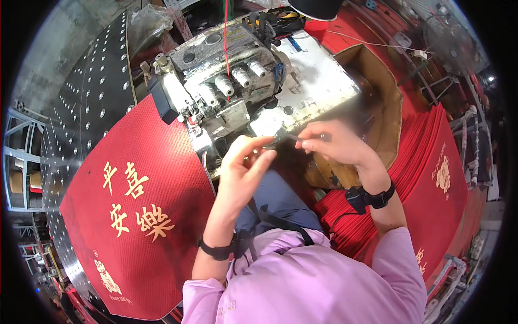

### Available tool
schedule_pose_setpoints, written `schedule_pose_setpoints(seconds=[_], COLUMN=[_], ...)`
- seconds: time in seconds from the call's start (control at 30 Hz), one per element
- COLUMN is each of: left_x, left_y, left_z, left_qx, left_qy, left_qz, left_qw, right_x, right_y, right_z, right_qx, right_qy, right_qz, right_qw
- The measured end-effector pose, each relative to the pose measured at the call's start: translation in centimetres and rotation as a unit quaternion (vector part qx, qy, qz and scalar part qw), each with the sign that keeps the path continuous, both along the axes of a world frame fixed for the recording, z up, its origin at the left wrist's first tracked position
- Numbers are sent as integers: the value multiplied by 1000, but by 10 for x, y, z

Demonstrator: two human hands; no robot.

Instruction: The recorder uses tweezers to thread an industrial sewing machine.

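Surface: studded black bench [102,102], red mat [135,210] along its near edge.
Machine: worn sewing machine [237,81].
Left hand [243,170]: fingers pinched together, contents unclear.
Right hand [334,143]: pinching a thin dark tool [307,137].

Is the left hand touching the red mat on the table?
Apart. The head view shows the left hand raised in front of the sewing machine, fingers pinched; the red mat lies flat to its left.

Worn grey-white overlock sewing machine [243,81], four thread knobs along its front, red thread running down, small dark tool [310,137] pinched at its front edge
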State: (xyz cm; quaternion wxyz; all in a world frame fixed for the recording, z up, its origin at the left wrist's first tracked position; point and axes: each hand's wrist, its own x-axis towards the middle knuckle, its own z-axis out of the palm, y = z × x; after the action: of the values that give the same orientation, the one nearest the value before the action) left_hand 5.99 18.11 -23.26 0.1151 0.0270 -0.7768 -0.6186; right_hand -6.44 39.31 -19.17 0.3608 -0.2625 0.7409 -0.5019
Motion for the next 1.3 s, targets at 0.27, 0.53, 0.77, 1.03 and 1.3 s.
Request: schedule_pose_setpoints(seconds=[0.27, 0.53, 0.77, 1.03, 1.3], left_x=[3, 9, 11, 10, -2], left_y=[22, -2, 0, -11, -18], left_z=[-13, -3, 5, 26, 13], left_qx=[64, 395, 250, 72, 13], left_qy=[-35, -67, -25, 14, 164], left_qz=[-6, -6, 77, 241, 261], left_qw=[997, 916, 965, 968, 951], right_x=[18, 31, 38, 33, 39], right_y=[1, -5, -2, -21, -64], right_z=[-1, 2, -2, 6, 10], right_qx=[-80, -41, -17, -22, -108], right_qy=[-48, 135, 183, 167, 265], right_qz=[-22, 74, 90, -70, -25], right_qw=[995, 987, 979, 983, 958])
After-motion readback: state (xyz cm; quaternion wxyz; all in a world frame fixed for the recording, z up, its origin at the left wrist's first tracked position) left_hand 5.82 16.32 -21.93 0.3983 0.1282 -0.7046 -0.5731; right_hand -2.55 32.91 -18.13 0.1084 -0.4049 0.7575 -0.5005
